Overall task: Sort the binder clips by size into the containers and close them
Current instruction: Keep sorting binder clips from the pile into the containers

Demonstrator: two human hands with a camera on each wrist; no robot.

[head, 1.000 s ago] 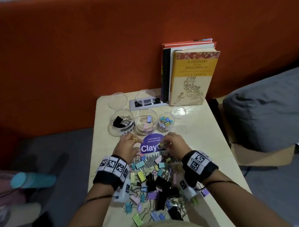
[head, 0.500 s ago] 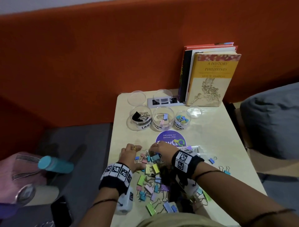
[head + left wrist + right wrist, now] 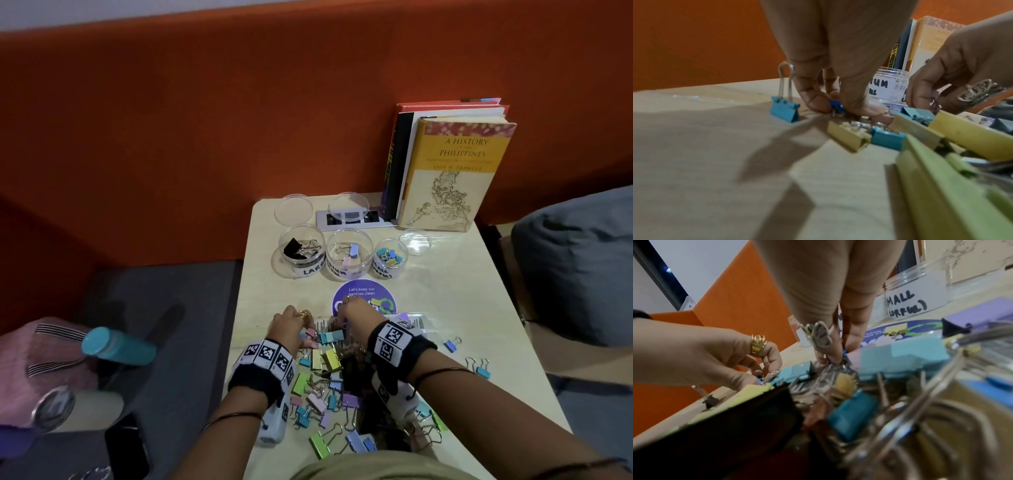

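Left hand (image 3: 838,53) pinches 1 small glossy blue metal clip (image 3: 835,105)

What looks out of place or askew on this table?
Two blue binder clips lie apart on the table's right side, away from the main pile. A yellow binder clip sits on the purple sticker. One clear lid overlaps the power outlet plate.

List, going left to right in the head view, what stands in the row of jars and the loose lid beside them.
Jar labelled large with black clips → middle jar with pastel clips → small jar with tiny colourful clips → loose clear lid.
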